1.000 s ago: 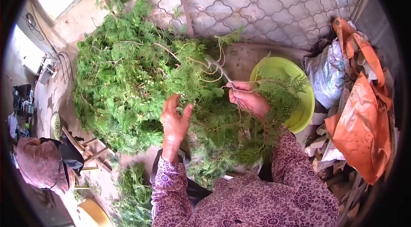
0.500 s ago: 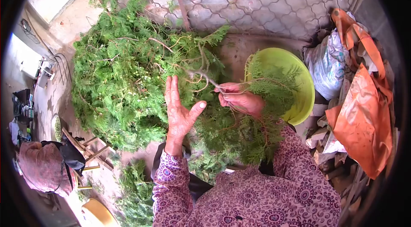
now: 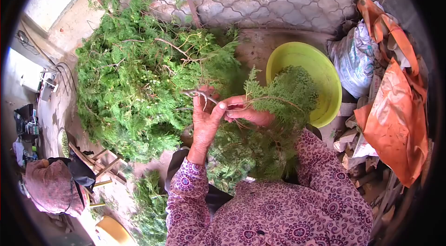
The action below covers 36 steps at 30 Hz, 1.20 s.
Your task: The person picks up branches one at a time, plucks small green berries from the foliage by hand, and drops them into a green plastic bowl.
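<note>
In front of my chest, my left hand [image 3: 206, 123] is closed around a cut evergreen branch [image 3: 202, 93], thumb against its bare brown stem. Close beside it, my right hand [image 3: 254, 115] grips the same branch, fingers pinched near the thin twigs. Feathery green sprays [image 3: 278, 100] spread from the right hand towards a yellow-green basin [image 3: 329, 62]. Small dark green lumps [image 3: 302, 81] show in the basin, partly behind the sprays. Beyond my left hand lies a large heap of leafy evergreen branches [image 3: 134, 79]. More foliage [image 3: 253, 148] hangs below my hands, over my lap.
A wire mesh fence [image 3: 278, 0] stands behind the heap. At right are a white woven sack [image 3: 350, 60], an orange bag [image 3: 395, 125] and wood pieces. At left are a wooden frame [image 3: 104, 165], a cloth-draped seat [image 3: 51, 188] and a yellow tub [image 3: 114, 229].
My left hand has gone from open and raised to closed on the branch, moving right. The branch's bare end has swung lower, and the right hand has shifted slightly left and down.
</note>
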Available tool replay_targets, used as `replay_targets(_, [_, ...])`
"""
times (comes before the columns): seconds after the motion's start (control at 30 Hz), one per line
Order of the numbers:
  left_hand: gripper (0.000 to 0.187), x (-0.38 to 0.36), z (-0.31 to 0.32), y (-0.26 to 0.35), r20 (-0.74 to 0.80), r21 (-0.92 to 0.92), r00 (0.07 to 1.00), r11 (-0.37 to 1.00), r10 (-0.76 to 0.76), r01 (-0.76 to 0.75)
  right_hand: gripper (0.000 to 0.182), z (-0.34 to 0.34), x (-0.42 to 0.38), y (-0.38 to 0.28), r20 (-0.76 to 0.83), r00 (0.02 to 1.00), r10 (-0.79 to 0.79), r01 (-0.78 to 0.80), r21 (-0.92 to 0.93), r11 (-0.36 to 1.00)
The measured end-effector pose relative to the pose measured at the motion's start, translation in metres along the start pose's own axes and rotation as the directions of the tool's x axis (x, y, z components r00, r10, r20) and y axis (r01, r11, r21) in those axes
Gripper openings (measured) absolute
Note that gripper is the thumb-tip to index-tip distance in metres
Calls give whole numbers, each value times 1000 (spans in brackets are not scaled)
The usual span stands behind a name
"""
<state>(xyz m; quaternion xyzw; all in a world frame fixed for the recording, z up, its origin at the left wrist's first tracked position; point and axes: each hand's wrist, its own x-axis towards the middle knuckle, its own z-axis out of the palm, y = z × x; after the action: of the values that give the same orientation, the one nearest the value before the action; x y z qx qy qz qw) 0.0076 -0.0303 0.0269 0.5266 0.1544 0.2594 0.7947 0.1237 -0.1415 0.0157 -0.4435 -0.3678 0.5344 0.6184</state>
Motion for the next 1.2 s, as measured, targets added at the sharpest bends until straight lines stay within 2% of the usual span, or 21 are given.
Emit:
replay_targets(0.03, [58,1,-2,-2,0,1,1000,1000,0,0,36,2,0,0,0,1000,-1,1,1,1000])
replay_targets(0.13, [29,5,-3,-8,-77,-123,997,992,16,-26,45,6,3,7,-65,998,7,-7,-7,1000])
replay_targets(0.17, [29,6,-6,-7,-76,-121,997,992,14,-23,45,6,5,13,-66,998,6,-7,-4,1000])
replay_targets(0.23, [25,9,-15,-2,-114,-225,986,970,-120,92,51,9,10,20,-72,994,-86,73,-170,983])
replay_targets(0.27, [20,10,-15,5,-183,-259,970,959,-162,111,55,11,9,9,-54,998,43,-55,-253,966])
replay_targets(0.3, [16,11,-18,11,-209,-286,964,953,-165,101,55,3,6,18,-53,998,42,-54,-249,967])
replay_targets(0.33, [15,12,-25,15,-234,-322,959,943,-162,81,50,-12,-1,34,-46,999,-7,14,134,991])
replay_targets(0.37, [14,14,-34,19,-258,-356,953,933,-159,59,47,-23,-8,42,-58,997,-57,78,497,864])
replay_targets(0.4, [14,17,-47,21,-303,-371,938,928,-167,45,47,-23,-15,33,-59,996,-61,82,501,861])
replay_targets(0.43, [17,19,-57,24,-351,-387,921,922,-166,18,44,-24,-24,20,-215,971,-104,138,150,979])
replay_targets(0.47, [19,21,-68,21,-356,-434,922,901,-152,-19,41,-22,-28,5,-340,920,-195,122,-224,967])
replay_targets(0.5, [22,23,-75,20,-363,-479,922,876,-138,-57,41,-23,-26,-9,-339,920,-196,125,-220,967])
replay_targets(0.57, [26,20,-90,19,-313,-510,939,859,-141,-41,30,-32,-19,-33,-487,866,113,-258,-241,936])
replay_targets(0.63, [25,22,-115,7,-189,-558,979,829,-73,-45,28,-40,-26,-34,-520,851,76,-176,-146,974])
replay_targets(0.67, [21,26,-126,5,-297,-569,937,822,-182,-21,25,-45,-31,-35,-555,830,44,-91,-56,994])
replay_targets(0.83, [17,12,-149,4,-393,-526,905,847,-159,-79,25,-59,-52,-43,-607,795,1,-1,1,1000])
replay_targets(0.9, [17,3,-164,7,-455,-516,863,855,-219,-55,25,-63,-63,-48,-608,794,-15,-17,-47,999])
replay_targets(0.93, [17,-6,-171,7,-425,-389,896,920,-125,-57,25,-66,-68,-47,-614,789,-17,-6,-36,999])
replay_targets(0.97, [17,-11,-175,10,-424,-378,898,924,-120,-55,25,-69,-73,-48,-613,789,-20,3,-29,1000])
replay_targets(1.07, [19,-25,-173,30,-195,-492,975,870,-104,-5,21,-77,-87,-49,-647,762,-29,43,5,999])
replay_targets(1.2, [20,-38,-171,40,-298,-272,953,951,60,-145,22,-88,-103,-46,-657,753,-32,61,22,998])
